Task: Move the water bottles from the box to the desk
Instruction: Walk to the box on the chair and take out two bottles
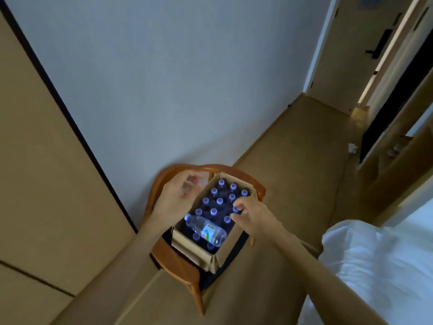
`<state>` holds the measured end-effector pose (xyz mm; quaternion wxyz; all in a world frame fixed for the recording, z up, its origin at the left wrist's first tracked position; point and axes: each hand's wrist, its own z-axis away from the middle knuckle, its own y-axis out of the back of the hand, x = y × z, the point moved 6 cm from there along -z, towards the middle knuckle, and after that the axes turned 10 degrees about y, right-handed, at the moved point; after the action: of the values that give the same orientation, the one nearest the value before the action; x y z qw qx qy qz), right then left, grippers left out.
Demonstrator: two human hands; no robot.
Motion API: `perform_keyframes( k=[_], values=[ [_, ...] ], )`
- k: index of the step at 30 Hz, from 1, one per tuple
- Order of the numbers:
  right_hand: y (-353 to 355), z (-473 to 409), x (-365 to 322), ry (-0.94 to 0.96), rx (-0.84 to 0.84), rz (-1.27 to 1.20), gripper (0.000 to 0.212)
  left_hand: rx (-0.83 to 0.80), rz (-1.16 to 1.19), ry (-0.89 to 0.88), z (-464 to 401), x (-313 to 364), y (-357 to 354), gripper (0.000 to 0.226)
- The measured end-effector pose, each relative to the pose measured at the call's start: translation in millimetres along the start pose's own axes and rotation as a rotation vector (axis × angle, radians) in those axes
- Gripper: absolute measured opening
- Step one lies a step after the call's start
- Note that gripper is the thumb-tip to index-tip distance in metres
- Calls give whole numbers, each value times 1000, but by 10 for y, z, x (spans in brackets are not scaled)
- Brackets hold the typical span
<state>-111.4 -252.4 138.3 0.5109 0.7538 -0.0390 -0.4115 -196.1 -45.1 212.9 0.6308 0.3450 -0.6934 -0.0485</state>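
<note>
Box: our open brown cardboard box (pixel 187 248) fills the wooden armchair (pixel 178 266), beside the wall.
Left hand (pixel 174 198): loosely curled, empty, at the rim.
Right hand (pixel 251 215): fingertips pinch an upright blue-capped bottle (pixel 235 209).
Unclear: one clear plastic bottle (pixel 206 229) lies across caps, hiding some.

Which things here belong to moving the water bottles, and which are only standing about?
Belong to the job:
- cardboard box
- upright bottles inside it
- loose bottle lying on top of them
- left hand, right hand

Only standing about:
- wooden chair under the box
- white bedding
- door
</note>
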Motion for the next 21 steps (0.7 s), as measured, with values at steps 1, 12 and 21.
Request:
perform_keyframes(
  k=[1, 12, 21],
  values=[
    [-67, -110, 91, 14, -20, -10, 30, 11, 16, 35, -60, -73, -10, 18],
    [-773, -1382, 726, 124, -320, -15, 31, 124, -2, 385, -670, -1266, -227, 14],
    [-1300, -1894, 1037, 68, -522, -83, 32, 21, -41, 725, -872, -2354, -597, 13]
  ],
)
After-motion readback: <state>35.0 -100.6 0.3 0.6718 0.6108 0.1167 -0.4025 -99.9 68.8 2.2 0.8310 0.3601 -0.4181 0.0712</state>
